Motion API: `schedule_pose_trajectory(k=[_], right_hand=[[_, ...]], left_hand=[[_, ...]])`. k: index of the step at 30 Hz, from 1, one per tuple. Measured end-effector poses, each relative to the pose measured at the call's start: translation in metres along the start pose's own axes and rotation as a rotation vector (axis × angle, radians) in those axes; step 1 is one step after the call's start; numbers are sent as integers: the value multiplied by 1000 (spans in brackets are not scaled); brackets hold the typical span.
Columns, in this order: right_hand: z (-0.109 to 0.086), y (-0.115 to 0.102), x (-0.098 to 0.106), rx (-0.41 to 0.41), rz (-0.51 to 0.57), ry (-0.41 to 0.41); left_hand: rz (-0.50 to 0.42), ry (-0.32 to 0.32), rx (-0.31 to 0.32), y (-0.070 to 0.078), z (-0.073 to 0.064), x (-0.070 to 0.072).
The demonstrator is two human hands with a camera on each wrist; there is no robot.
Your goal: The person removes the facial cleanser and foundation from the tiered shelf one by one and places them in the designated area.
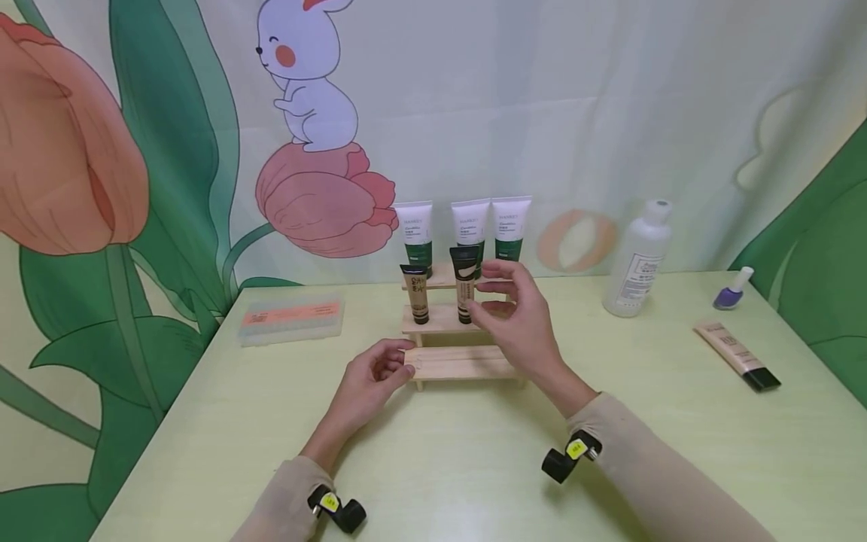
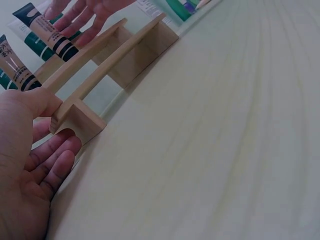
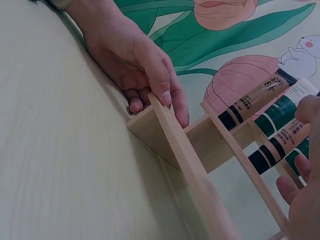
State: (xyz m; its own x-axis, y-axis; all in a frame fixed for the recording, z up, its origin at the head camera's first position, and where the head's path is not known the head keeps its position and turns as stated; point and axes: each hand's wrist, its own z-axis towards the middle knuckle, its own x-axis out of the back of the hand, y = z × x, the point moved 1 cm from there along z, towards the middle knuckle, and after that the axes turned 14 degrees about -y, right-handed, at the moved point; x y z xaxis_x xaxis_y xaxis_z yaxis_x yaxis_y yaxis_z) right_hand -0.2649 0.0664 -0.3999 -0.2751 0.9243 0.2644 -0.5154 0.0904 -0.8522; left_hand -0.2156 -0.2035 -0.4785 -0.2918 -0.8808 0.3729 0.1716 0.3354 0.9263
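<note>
My left hand (image 1: 371, 380) pinches the left end of the lowest step of a small three-tier wooden stand (image 1: 460, 369), thumb on top of the board. On the middle step, two small beige cosmetic tubes stand upright on their black caps: a left tube (image 1: 418, 295) and a right tube (image 1: 464, 290). My right hand (image 1: 520, 320) is just right of the right tube, its fingers spread and fingertips close at the tube's edge. Three white-and-green cream tubes, one being the leftmost cream tube (image 1: 415, 226), stand on the top step behind.
A flat clear case with an orange label (image 1: 293, 319) lies on the table at left. To the right stand a white bottle (image 1: 637, 260) and a purple nail polish bottle (image 1: 731, 292). A larger beige tube with a black cap (image 1: 737, 355) lies nearby. Behind hangs a printed curtain (image 1: 474, 113).
</note>
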Motion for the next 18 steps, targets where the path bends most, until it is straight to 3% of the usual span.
schedule_pose_trajectory(k=[6,18], right_hand=[[5,4,-6,-8,15,1],[10,9,-14,-35,-56,26]], left_hand=[[9,8,4,0,0,0],[3,8,20,2,0,-1]])
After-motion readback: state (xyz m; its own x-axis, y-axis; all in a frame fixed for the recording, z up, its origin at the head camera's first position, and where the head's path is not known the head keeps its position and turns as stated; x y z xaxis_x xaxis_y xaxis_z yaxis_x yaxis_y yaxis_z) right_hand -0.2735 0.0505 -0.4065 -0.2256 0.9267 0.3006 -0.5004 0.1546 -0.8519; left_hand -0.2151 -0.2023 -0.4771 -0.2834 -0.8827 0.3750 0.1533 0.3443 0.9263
